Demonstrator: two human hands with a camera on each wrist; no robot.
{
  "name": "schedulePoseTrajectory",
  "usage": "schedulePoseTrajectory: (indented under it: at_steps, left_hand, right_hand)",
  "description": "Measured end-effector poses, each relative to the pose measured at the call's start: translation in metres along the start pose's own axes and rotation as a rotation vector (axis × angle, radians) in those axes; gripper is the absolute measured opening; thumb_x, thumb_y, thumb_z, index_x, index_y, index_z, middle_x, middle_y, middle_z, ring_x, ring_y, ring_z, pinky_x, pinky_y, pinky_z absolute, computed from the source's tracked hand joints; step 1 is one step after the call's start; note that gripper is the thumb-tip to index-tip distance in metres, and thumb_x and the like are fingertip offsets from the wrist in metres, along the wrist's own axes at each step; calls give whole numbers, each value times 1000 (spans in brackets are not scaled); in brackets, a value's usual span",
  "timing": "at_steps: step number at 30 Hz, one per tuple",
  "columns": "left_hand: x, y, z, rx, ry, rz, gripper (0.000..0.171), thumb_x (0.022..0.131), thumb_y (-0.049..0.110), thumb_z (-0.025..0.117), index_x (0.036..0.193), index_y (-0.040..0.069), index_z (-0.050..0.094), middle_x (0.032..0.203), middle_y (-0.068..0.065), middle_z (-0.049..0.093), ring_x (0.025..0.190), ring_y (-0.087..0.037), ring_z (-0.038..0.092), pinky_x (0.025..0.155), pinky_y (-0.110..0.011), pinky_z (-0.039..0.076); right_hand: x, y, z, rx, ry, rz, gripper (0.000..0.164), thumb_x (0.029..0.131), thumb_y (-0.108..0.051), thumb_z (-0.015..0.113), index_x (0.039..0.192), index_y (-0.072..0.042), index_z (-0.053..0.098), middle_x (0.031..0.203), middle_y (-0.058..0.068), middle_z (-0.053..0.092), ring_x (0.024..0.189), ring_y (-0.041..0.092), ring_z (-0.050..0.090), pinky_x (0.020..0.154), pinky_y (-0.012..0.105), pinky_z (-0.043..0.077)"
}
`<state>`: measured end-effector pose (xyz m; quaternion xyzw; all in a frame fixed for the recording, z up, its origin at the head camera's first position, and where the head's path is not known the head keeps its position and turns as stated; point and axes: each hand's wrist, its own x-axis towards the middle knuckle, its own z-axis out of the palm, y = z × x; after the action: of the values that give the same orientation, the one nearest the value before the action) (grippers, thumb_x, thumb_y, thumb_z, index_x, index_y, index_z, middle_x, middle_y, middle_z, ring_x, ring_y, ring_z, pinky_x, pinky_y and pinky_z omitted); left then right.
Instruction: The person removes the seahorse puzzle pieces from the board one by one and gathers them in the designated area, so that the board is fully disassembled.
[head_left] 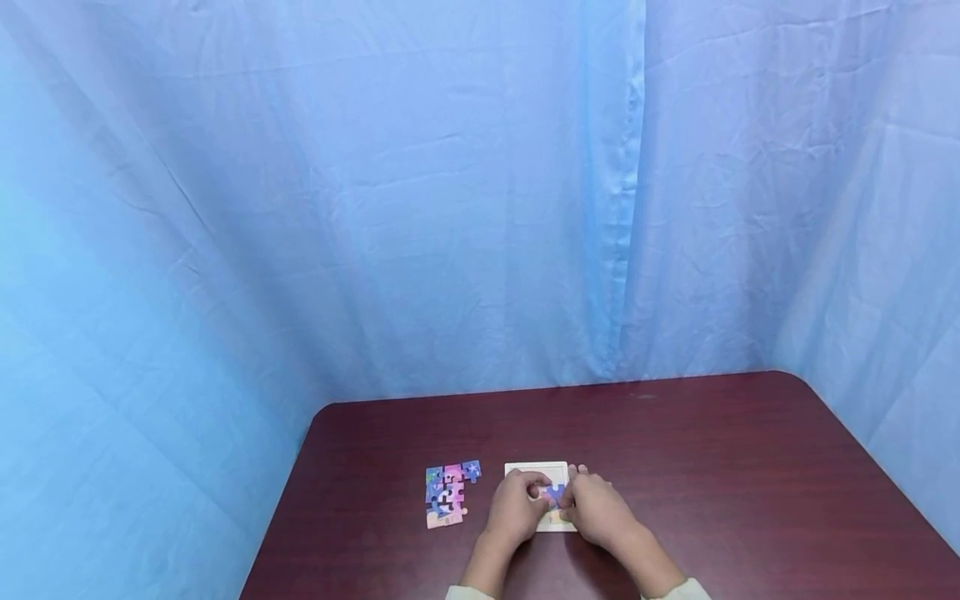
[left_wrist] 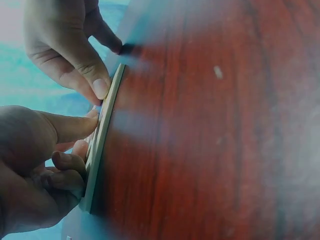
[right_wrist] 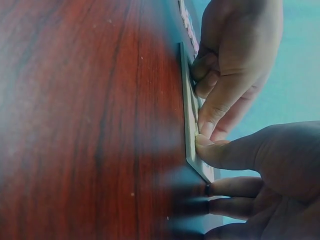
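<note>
A small pale puzzle tray (head_left: 534, 468) lies on the table with both hands over it. Blue-purple puzzle pieces (head_left: 553, 495) show between the hands, and a yellowish piece (head_left: 559, 517) lies just below them in the tray. My left hand (head_left: 516, 505) curls its thumb and index finger round the left side of the blue-purple pieces. From the right, my right hand (head_left: 598, 508) pinches at their edge with thumb and index finger. In the right wrist view, the right thumb (right_wrist: 212, 152) presses low at the tray's near side, while its other fingertips (right_wrist: 220, 187) reach the table beyond the rim.
Left of the tray, a cluster of joined puzzle pieces (head_left: 446, 496) in blue, pink and purple lies on the dark red-brown table (head_left: 360, 492). Blue curtains (head_left: 450, 208) hang behind the table and along both sides.
</note>
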<state>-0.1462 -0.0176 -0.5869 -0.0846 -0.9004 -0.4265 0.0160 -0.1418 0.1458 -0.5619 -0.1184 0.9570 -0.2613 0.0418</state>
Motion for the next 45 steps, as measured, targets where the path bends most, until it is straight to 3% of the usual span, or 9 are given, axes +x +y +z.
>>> schedulePoseTrajectory:
  at_steps: [2, 4, 14, 22, 27, 34, 39, 43, 45]
  left_hand:
    - [1, -1, -1, -30, -1, -3, 24, 77, 1, 84, 99, 8, 79, 78, -8, 63, 66, 4, 39, 64, -21, 38]
    - [2, -1, -2, -55, -2, -3, 24, 76, -1, 84, 98, 8, 79, 77, -7, 64, 65, 4, 40, 63, -20, 39]
    - [2, 0, -4, -58, 2, -17, 24, 76, -1, 83, 98, 8, 78, 76, -7, 65, 66, 4, 42, 65, -21, 40]
    - [2, 4, -3, -25, -17, -75, 25, 79, 4, 84, 99, 13, 74, 80, -4, 65, 68, -1, 45, 66, -24, 39]
    - [0, 6, -2, 23, -13, -78, 25, 81, 7, 84, 99, 16, 70, 85, 0, 64, 74, -3, 50, 70, -27, 42]
    - [-3, 6, -1, 46, 9, -55, 27, 83, 9, 84, 97, 16, 63, 89, 2, 65, 79, -7, 58, 72, -28, 44]
    - [-4, 3, 0, 32, 31, -34, 27, 82, 7, 83, 96, 14, 61, 89, 1, 64, 78, -7, 57, 71, -28, 45]
    - [1, -16, 14, 39, 120, 67, 28, 80, 4, 77, 96, 16, 57, 84, 4, 61, 72, -4, 51, 64, -31, 42]
    - [1, -19, 15, 20, 149, 103, 28, 80, 3, 74, 96, 16, 55, 82, 4, 60, 69, -5, 49, 61, -31, 41]
  right_hand:
    - [0, 0, 1, -8, 12, -11, 26, 79, -9, 88, 65, -18, 68, 68, -6, 70, 88, 24, 75, 92, 70, 54]
    - [0, 0, 1, -8, 20, -15, 30, 79, -9, 88, 63, -19, 65, 62, -10, 63, 81, 18, 70, 90, 70, 54]
    - [-1, -2, 0, 4, 27, 7, 29, 78, -8, 88, 65, -17, 64, 69, -6, 69, 99, 33, 77, 96, 76, 50]
    - [-1, 1, 4, -10, 28, -1, 29, 78, -8, 88, 66, -17, 64, 65, -8, 65, 89, 26, 75, 95, 76, 50]
    - [-1, 1, 5, -6, 23, -3, 30, 79, -8, 87, 64, -18, 63, 64, -8, 64, 91, 27, 76, 96, 77, 49]
    - [-1, 0, 3, -17, 33, 0, 30, 79, -10, 88, 65, -18, 62, 66, -8, 64, 91, 27, 75, 96, 75, 50]
    - [-2, -2, 2, -17, 33, 0, 32, 79, -10, 88, 65, -18, 60, 65, -8, 63, 93, 29, 76, 95, 74, 51]
    - [-4, -2, 1, -19, 50, -17, 34, 78, -9, 88, 63, -18, 59, 64, -8, 61, 84, 23, 72, 91, 72, 53]
    - [-4, -3, 0, -22, 50, -16, 34, 79, -9, 87, 63, -18, 59, 64, -8, 61, 82, 21, 70, 91, 72, 53]
